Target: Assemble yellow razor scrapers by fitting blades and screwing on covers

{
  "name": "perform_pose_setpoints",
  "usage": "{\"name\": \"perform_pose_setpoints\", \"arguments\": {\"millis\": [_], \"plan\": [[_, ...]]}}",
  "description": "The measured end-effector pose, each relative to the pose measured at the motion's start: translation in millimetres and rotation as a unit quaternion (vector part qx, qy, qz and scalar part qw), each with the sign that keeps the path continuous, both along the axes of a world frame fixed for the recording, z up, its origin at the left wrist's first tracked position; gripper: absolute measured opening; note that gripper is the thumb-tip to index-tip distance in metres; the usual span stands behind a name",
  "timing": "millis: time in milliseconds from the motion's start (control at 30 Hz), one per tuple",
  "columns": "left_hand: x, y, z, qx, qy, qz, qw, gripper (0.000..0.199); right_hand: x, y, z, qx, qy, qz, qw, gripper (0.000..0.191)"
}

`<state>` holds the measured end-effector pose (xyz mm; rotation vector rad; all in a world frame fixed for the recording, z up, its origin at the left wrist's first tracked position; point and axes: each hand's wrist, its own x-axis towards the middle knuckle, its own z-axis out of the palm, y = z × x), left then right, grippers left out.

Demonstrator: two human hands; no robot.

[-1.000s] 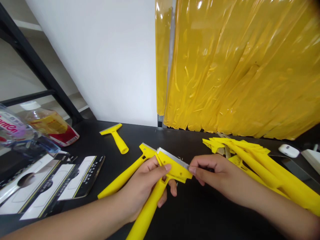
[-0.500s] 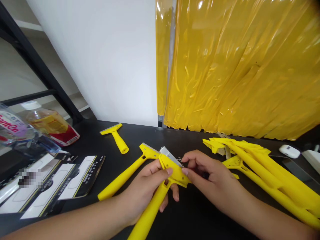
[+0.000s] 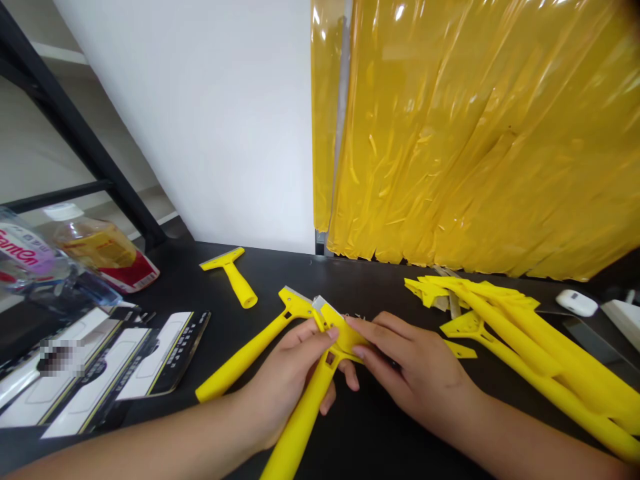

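A long-handled yellow scraper [image 3: 306,417] is held at its head by my left hand [image 3: 295,373], thumb on top of the yellow plate and fingers underneath. A metal blade edge shows at the head's upper left corner. My right hand [image 3: 405,360] pinches the right side of the same head between thumb and fingers, covering that end. Just left of my left hand lies another long yellow scraper [image 3: 245,353], its head close to the held one. A short yellow scraper [image 3: 235,277] rests farther back on the black table [image 3: 280,270].
Yellow handles and plates [image 3: 525,340] are piled on the right, beside a white case [image 3: 577,303]. Black-and-white cards [image 3: 155,357] lie at the left, with a drink bottle [image 3: 107,250] behind them. Yellow film [image 3: 475,133] hangs along the back.
My right hand has shifted left and its fingers now press over the scraper head. The blade strip that showed along the head's top edge is mostly covered. The held scraper has turned slightly.
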<state>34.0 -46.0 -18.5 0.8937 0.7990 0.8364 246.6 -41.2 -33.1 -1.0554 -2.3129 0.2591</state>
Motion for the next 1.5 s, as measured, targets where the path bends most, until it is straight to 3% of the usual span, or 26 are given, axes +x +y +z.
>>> {"name": "perform_pose_setpoints", "arguments": {"millis": [467, 533, 633, 767, 900, 1100, 1300, 1500], "plan": [[4, -3, -0.7, 0.012, 0.020, 0.028, 0.999, 0.028, -6, -6, 4.0, 0.050, -0.114, 0.004, 0.992, 0.049], [5, -4, 0.6, 0.011, 0.019, 0.027, 0.999, 0.027, -6, -7, 5.0, 0.024, -0.098, 0.018, 0.995, 0.049], [5, -3, 4.4, 0.017, 0.014, 0.000, 1.000, 0.026, -5, -7, 6.7, -0.060, 0.018, 0.010, 0.998, 0.044], [3, -4, 8.8, 0.014, 0.014, -0.021, 1.000, 0.023, -7, -3, 13.2, -0.213, 0.166, -0.051, 0.961, 0.016], [4, -4, 9.1, 0.001, 0.026, -0.007, 1.000, 0.030, -7, 1, 23.1, -0.317, 0.166, -0.042, 0.933, 0.018], [5, -4, 6.5, -0.005, 0.022, -0.021, 1.000, 0.036, 0, 5, 32.2, -0.339, 0.131, -0.011, 0.931, 0.019], [5, -4, 4.1, 0.007, 0.019, -0.026, 0.999, 0.029, 8, 11, 30.3, -0.339, 0.090, 0.005, 0.936, 0.016], [6, -5, 3.5, 0.006, 0.026, -0.012, 1.000, 0.035, 6, 9, 31.9, -0.314, 0.080, 0.016, 0.946, 0.016]]}}
